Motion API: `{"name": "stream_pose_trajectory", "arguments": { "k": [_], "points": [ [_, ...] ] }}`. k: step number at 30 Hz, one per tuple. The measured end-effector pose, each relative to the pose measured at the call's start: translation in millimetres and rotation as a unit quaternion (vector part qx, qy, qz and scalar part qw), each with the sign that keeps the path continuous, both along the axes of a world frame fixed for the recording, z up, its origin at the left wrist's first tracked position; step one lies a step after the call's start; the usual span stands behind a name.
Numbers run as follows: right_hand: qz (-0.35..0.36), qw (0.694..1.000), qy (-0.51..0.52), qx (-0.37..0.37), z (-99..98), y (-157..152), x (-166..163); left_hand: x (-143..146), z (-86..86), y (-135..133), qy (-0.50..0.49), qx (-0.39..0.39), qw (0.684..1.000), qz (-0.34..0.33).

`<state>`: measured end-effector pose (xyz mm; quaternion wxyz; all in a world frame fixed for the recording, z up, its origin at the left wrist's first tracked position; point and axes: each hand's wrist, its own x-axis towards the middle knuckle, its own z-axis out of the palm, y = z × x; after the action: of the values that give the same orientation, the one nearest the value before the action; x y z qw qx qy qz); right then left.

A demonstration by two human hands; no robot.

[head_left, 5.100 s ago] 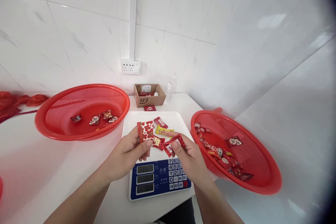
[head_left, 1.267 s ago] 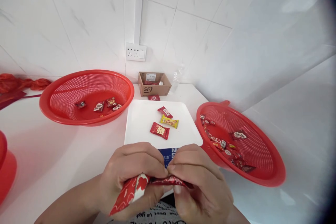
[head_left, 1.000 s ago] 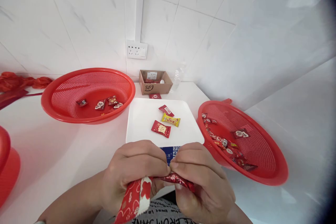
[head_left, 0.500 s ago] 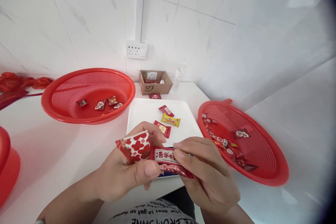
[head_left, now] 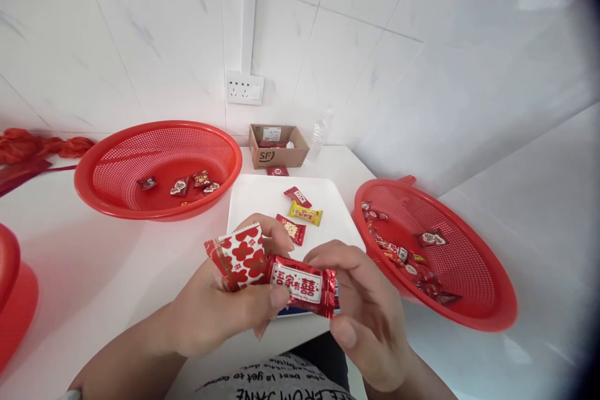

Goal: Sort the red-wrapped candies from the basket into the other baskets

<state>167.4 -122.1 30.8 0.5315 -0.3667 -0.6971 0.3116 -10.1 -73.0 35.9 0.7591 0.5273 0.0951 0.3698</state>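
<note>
My left hand [head_left: 220, 312] is closed around wrapped candies. One is a white wrapper with red flowers [head_left: 244, 256], poking up by the thumb. Another, a shiny red candy [head_left: 300, 284] with a white label and red characters, is pinched under the thumb and extends rightward. Beside its right end my right hand [head_left: 365, 312] is open, thumb and fingers apart around the wrapper's crimped edge, holding nothing. Behind the hands, a white tray [head_left: 253, 194] carries a dark red candy [head_left: 297, 196], a yellow candy [head_left: 305, 214] and a red candy [head_left: 291, 229].
Red plastic baskets with candies stand at left [head_left: 126, 206] and right [head_left: 506, 287]; part of another red basket [head_left: 14, 300] shows at the left edge. A small cardboard box [head_left: 281, 159] sits behind the tray near the wall, with clear plastic [head_left: 320, 134] beside it.
My right hand has let go of the red candy's right end and opened, drawing slightly away. The candy's label now faces up in full, still held by my left hand.
</note>
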Motion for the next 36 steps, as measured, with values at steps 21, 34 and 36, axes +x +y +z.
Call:
{"name": "stream_pose_trajectory", "arguments": {
  "k": [21, 34, 36],
  "points": [
    [-0.073, 0.989, -0.080, 0.097, 15.8, 5.5, -9.0, 1.2, 11.9, 2.9, 0.179, 0.403, 0.886, 0.141],
    [-0.125, 0.960, -0.098, 0.229, 18.3, 5.0, -11.9, 9.5, -0.9, 5.7, 0.051, 0.479, 0.856, 0.190],
    [-0.122, 0.961, -0.099, 0.229, 18.1, 5.2, -11.9, 10.1, -0.7, 6.1, 0.043, 0.482, 0.853, 0.197]
  ]
}}
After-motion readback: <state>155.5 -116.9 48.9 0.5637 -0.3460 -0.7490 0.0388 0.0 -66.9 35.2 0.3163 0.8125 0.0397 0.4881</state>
